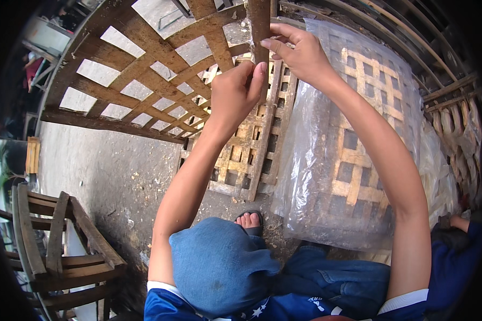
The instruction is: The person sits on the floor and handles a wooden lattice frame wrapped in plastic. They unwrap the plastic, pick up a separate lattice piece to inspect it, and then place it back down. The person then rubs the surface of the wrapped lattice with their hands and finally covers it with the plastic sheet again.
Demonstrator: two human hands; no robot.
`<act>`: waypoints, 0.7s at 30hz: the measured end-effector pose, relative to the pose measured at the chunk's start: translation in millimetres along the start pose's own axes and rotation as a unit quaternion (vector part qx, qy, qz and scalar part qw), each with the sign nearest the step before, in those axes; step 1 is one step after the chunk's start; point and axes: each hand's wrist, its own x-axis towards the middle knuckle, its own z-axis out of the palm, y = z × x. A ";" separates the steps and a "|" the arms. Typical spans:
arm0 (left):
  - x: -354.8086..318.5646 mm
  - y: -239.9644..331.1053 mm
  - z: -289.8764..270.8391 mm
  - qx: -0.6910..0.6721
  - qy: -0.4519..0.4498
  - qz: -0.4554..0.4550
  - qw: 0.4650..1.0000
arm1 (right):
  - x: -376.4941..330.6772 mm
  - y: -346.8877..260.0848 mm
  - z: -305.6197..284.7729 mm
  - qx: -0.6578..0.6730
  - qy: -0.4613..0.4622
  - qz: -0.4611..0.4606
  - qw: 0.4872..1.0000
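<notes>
"Panel (pixel 146 59), wooden lattice, weathered brown: where entered?"

"Upper left, raised at a slant over the concrete floor (pixel 85 160); dark upright (pixel 260 27) at its right-hand edge, both hands there."

"Left hand (pixel 233 88), state of grip?"

"Fingers curled in, thumb pointing up beside the upright. Contents, if any, hidden; I cannot say how firmly it is closed, or on what."

"Right hand (pixel 303 53)?"

"At the same upright, a little higher; thumb and forefinger bent toward it from the right, slightly apart. Whether the grip has anything between the tips cannot be made out."

"Items beneath and beside?"

"One lower lattice section (pixel 235 155), paler wood, beneath the hands. One clear plastic sheet (pixel 305 160), wrinkled, over more latticework (pixel 353 187), to the right. One slatted wooden frame (pixel 58 235), lower left. One foot (pixel 247 219) in a dark sandal (pixel 257 231), near the paler section"
</notes>
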 end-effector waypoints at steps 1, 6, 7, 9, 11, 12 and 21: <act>-1.3 -5.6 -0.7 0.028 0.001 0.028 0.999 | 0.3 -0.9 0.6 -0.008 0.001 0.000 1.000; -6.2 -21.4 6.7 0.031 0.076 0.047 0.996 | -0.7 -2.5 0.8 0.004 0.005 -0.004 1.000; -4.9 -21.4 10.0 0.066 0.101 0.078 0.990 | 0.3 -0.4 0.9 0.014 0.012 -0.020 1.000; -2.0 -24.2 16.3 0.132 0.103 0.111 0.980 | 1.1 3.8 1.6 0.032 0.020 -0.032 0.999; -2.7 -31.5 22.8 0.195 0.058 0.113 0.973 | 2.3 5.6 3.4 0.049 0.023 -0.026 0.998; -6.1 -33.7 26.3 0.211 0.050 0.122 0.969 | 3.8 6.3 4.1 0.042 0.021 -0.027 0.999; -37.7 -33.6 22.1 0.103 0.024 0.064 0.992 | 8.0 22.6 1.0 0.010 0.048 -0.088 0.995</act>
